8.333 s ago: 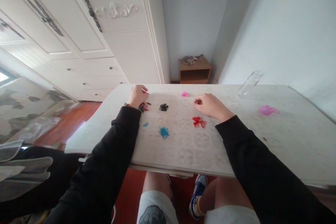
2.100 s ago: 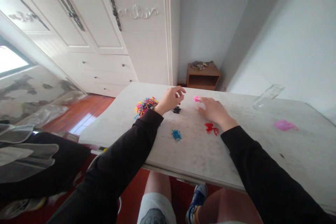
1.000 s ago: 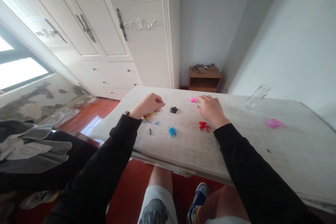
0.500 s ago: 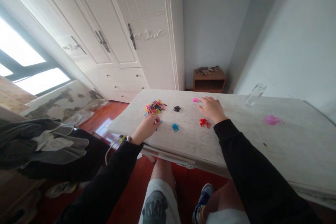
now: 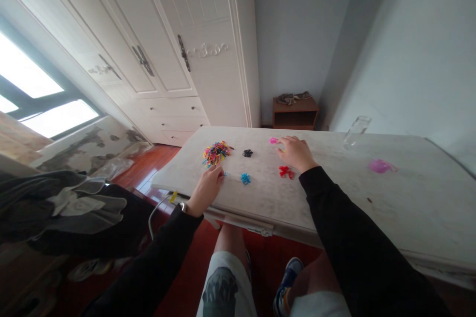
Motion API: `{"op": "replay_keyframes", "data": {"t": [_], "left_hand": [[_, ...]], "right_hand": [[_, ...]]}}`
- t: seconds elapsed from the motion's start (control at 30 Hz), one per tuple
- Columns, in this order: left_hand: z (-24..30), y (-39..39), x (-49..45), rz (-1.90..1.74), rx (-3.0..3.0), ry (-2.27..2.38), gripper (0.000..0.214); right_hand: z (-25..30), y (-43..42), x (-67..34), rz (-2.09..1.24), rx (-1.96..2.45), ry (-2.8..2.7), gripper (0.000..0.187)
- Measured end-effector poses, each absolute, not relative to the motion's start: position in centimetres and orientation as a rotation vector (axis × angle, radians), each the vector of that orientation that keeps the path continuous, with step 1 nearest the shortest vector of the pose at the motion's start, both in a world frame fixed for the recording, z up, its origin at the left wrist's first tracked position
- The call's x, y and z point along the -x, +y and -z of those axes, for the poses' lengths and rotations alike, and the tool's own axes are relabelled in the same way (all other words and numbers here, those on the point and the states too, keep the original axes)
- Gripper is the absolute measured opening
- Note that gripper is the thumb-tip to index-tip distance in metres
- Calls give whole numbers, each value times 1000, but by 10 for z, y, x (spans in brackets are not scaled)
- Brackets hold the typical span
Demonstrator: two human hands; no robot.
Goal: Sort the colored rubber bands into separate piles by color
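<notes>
My left hand (image 5: pixel 207 189) is closed in a pinch at the near side of a mixed pile of small coloured bands (image 5: pixel 217 151). A bit of blue, apparently one small band (image 5: pixel 224 174), shows at its fingertips. My right hand (image 5: pixel 296 152) hovers low over the tabletop with thumb and fingers apart. Some yellow (image 5: pixel 283 150) peeks out beneath those fingers, mostly hidden. Just past the fingertips sits a pink cluster (image 5: pixel 273 140). Red pieces (image 5: pixel 286 172) lie on the near side of that hand. Between the hands are a black cluster (image 5: pixel 247 153) and a blue cluster (image 5: pixel 245 179).
The pale table (image 5: pixel 327 198) spans the view. Toward its right stand a clear glass (image 5: pixel 356 132) and a pink translucent item (image 5: pixel 381 166). Beyond it are a white wardrobe (image 5: pixel 208 79) and a small brown cabinet (image 5: pixel 295 113). Dark clothing (image 5: pixel 85 213) hangs at left.
My left hand has drawn back slightly toward me from the mixed pile. The right hand stays over nearly the same spot. The whole view has shifted a little.
</notes>
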State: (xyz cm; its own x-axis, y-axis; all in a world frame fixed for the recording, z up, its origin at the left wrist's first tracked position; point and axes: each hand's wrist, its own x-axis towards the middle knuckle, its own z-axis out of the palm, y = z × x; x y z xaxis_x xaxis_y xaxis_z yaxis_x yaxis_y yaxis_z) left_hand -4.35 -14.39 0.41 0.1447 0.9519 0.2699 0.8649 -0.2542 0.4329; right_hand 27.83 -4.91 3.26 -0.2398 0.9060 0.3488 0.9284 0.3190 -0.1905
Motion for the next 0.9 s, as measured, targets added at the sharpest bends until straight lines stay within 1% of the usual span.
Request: {"op": "replay_keyframes", "data": {"t": [0.33, 0.67, 0.8, 0.9], "left_hand": [[10, -137, 41, -768, -2336, 1801, 11], [1, -138, 43, -834, -2282, 1645, 11], [3, -125, 44, -959, -2159, 1603, 7], [8, -113, 38, -1101, -2084, 1531, 6]], "right_hand": [[-30, -48, -277, 78, 1585, -2187, 26], [-30, -47, -277, 44, 1542, -2176, 26], [-32, -48, -275, -8, 1440, -2176, 23], [-36, -51, -269, -74, 1255, -2214, 19]]}}
